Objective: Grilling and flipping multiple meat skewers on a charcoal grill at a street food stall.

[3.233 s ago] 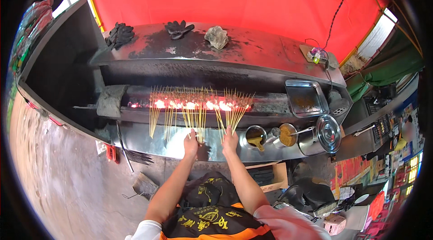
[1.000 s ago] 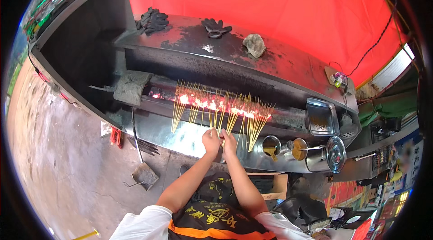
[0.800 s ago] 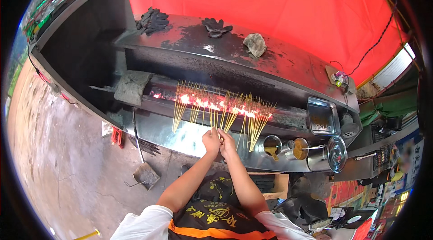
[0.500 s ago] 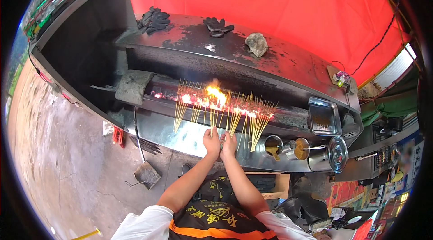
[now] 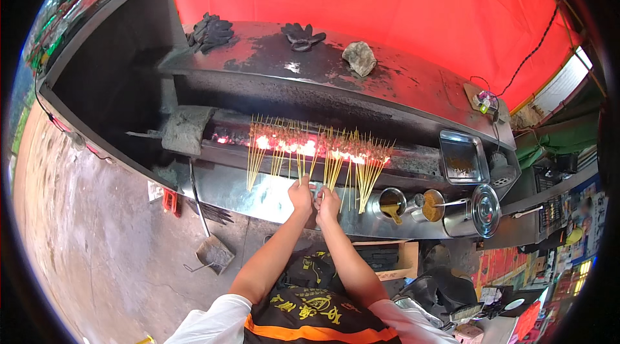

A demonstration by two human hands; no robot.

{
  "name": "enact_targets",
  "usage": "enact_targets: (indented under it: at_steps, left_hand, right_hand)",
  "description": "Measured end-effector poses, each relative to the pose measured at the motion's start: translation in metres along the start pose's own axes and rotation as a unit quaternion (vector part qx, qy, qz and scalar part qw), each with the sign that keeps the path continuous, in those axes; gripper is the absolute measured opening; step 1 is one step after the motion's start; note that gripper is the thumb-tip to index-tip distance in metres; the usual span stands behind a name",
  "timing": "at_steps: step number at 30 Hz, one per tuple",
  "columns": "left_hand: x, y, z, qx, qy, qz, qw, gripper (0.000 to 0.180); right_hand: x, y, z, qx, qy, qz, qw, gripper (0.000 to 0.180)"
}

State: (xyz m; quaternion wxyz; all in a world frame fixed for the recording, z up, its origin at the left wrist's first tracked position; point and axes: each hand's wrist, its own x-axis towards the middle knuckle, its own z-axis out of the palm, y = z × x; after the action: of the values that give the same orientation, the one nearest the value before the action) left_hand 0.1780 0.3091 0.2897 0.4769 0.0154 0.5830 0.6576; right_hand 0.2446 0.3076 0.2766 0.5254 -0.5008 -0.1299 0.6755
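Several thin wooden skewers (image 5: 334, 166) lie in bunches across the grill trough, with small pieces of browned meat (image 5: 274, 131) on their far ends above glowing coals (image 5: 303, 148). Their bare ends point toward me over the metal front ledge. My left hand (image 5: 300, 195) is closed around the handle ends of a few skewers in the middle. Close beside it on the right, my right hand (image 5: 328, 203) is closed at the ends of the neighbouring bunch. The fingertips partly hide the skewer ends. Other bunches lie untouched to the left and right.
Right of the skewers stand a metal pot with brown sauce (image 5: 392, 199), a container of orange-brown seasoning (image 5: 431, 207), a lidded pot (image 5: 484, 211) and a metal tray (image 5: 463, 156). Dark gloves (image 5: 302, 37) and a stone (image 5: 359, 58) lie on the back shelf. A shovel (image 5: 213, 252) leans at the front left.
The tall flame over the middle skewers has died down to glowing coals. The middle skewers have shifted and spread a little. Both hands stay at the skewer ends. The view has shifted slightly.
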Motion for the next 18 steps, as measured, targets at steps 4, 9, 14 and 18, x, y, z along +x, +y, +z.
enact_targets:
  at_steps: [4, 9, 14, 18]
  left_hand:
    - [0.005, -0.013, -0.004, 0.136, 0.099, 0.148, 0.975, 0.028]
    - [0.007, -0.017, -0.008, 0.126, 0.074, 0.144, 0.979, 0.027]
    - [0.005, -0.008, -0.006, 0.083, 0.012, 0.089, 0.992, 0.025]
    - [0.006, -0.014, -0.015, 0.057, 0.002, 0.087, 0.995, 0.024]
  right_hand:
    - [-0.008, -0.003, 0.003, -0.015, 0.011, 0.005, 1.0, 0.009]
    - [-0.006, -0.003, 0.003, -0.01, 0.003, 0.007, 1.0, 0.008]
    - [0.006, 0.0, -0.002, 0.043, -0.038, 0.05, 0.997, 0.011]
    - [0.005, 0.002, -0.006, 0.055, -0.045, 0.062, 0.996, 0.013]
